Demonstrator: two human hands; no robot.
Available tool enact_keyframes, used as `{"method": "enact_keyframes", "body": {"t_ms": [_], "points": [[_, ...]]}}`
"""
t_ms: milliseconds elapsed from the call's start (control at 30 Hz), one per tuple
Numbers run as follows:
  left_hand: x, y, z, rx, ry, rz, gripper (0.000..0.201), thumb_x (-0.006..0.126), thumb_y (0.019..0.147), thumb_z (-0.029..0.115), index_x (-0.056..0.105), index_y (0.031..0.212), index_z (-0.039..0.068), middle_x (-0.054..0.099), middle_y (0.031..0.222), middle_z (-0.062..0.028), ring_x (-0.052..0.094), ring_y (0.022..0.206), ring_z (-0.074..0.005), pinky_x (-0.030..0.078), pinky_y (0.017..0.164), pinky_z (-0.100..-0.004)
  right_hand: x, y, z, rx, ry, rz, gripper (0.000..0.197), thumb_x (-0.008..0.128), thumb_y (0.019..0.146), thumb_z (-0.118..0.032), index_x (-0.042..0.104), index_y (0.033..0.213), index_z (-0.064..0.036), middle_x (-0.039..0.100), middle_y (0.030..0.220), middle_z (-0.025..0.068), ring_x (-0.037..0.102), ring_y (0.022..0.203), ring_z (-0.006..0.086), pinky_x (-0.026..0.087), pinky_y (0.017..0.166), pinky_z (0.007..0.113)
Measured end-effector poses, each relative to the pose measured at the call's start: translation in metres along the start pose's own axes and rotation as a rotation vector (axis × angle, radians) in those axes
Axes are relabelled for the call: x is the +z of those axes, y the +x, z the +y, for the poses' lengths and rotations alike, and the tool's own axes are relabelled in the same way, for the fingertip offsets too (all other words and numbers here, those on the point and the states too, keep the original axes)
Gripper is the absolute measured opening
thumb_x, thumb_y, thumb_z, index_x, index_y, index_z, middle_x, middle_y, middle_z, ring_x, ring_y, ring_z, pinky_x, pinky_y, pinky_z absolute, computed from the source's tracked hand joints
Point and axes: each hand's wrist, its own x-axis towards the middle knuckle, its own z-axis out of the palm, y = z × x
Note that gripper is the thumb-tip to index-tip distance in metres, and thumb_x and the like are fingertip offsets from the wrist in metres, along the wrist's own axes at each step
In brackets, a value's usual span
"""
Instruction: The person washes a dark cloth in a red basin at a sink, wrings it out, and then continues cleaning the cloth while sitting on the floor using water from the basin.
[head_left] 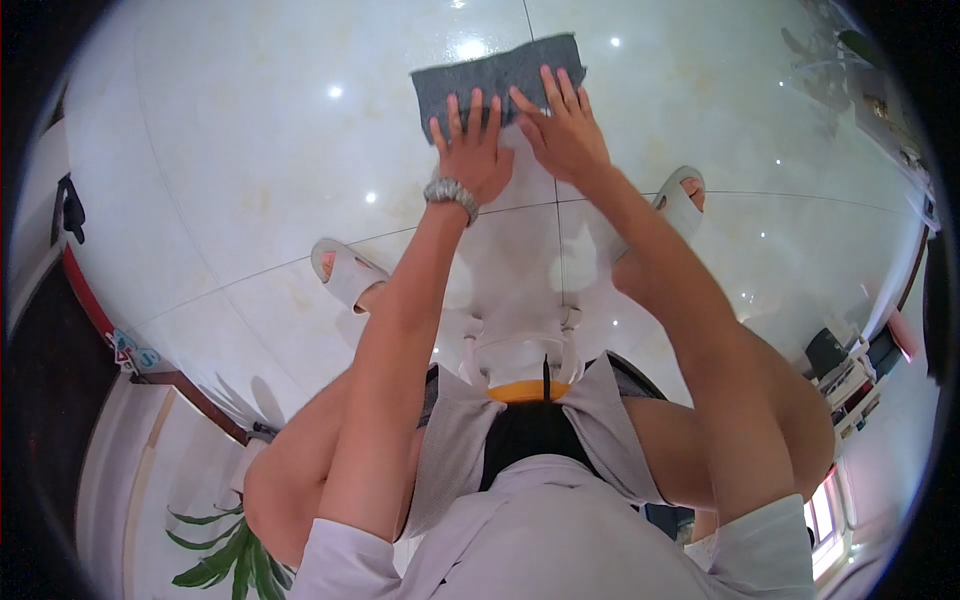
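Note:
A dark grey cloth [480, 75] lies spread on the glossy tiled floor [250, 150], its long side running left to right. My left hand [475, 150] presses flat on its near left part, fingers stretched and apart, with the thumb off the near edge. Flat on the right part rests my right hand [565, 130], fingers extended forward, index finger pointing toward the cloth's middle. Neither hand wraps round the cloth. A grey ruffled band [452, 197] circles my left wrist. Both arms reach forward between my knees.
I sit low on a small stool with a yellow seat [515, 391]. My feet in light sandals, left [348, 275] and right [682, 205], stand either side. A leafy plant [235, 560] is at lower left; a small shelf [855, 385] holds items at right.

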Motion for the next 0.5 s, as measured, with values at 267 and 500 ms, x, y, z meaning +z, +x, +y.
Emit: {"method": "enact_keyframes", "body": {"t_ms": [267, 500], "points": [[0.008, -0.039, -0.001, 0.048, -0.064, -0.078, 0.077, 0.056, 0.083, 0.034, 0.027, 0.150, 0.010, 0.008, 0.160, -0.0142, 0.002, 0.145, -0.0457, 0.006, 0.108, -0.0703, -0.010, -0.048, -0.028, 0.070, 0.059, -0.085, 0.042, 0.052, 0.096, -0.033, 0.054, 0.136, -0.0224, 0.028, 0.152, 0.0183, 0.024, 0.141, 0.0363, 0.025, 0.111, 0.055], [-0.004, 0.026, -0.006, 0.046, -0.058, -0.085, 0.072, 0.048, 0.088, 0.040, 0.029, 0.149, 0.008, 0.011, 0.160, -0.0119, 0.003, 0.145, -0.0447, 0.006, 0.106, -0.0724, -0.008, 0.023, -0.001, -0.005, 0.033, 0.054, 0.039, 0.055, 0.094, -0.032, 0.058, 0.131, -0.0195, 0.035, 0.150, 0.0161, 0.032, 0.138, 0.0351, 0.028, 0.111, 0.054]]}}
